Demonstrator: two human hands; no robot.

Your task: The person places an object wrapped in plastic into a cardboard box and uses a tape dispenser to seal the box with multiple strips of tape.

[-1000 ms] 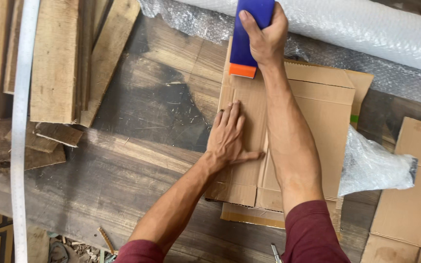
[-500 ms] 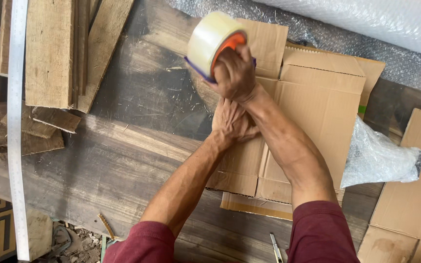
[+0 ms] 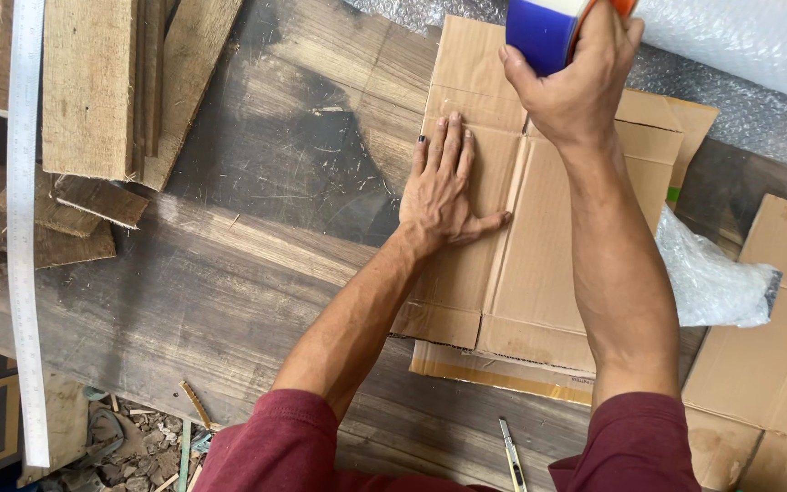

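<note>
A flattened brown cardboard box [image 3: 553, 264] lies on a dark wooden workbench [image 3: 257, 255]. My left hand [image 3: 444, 187] presses flat on the box's left flap, fingers spread and pointing away from me. At the far end of the box my right hand [image 3: 576, 77] grips a blue tape dispenser [image 3: 539, 32] with an orange part and a roll of packing tape at the top edge of the view. The dispenser sits over the seam between the two flaps.
Wooden planks [image 3: 93, 82] are stacked at the left beside a long steel ruler [image 3: 25, 228]. A bubble wrap roll [image 3: 740, 46] lies at the back right. More cardboard [image 3: 776, 355] and a plastic-wrapped bundle [image 3: 712, 273] sit at the right. A utility knife [image 3: 510, 456] rests near me.
My right hand carried the tape dispenser back to the box's far end after lifting it nearer and leftward. My left hand stayed on the left flap.
</note>
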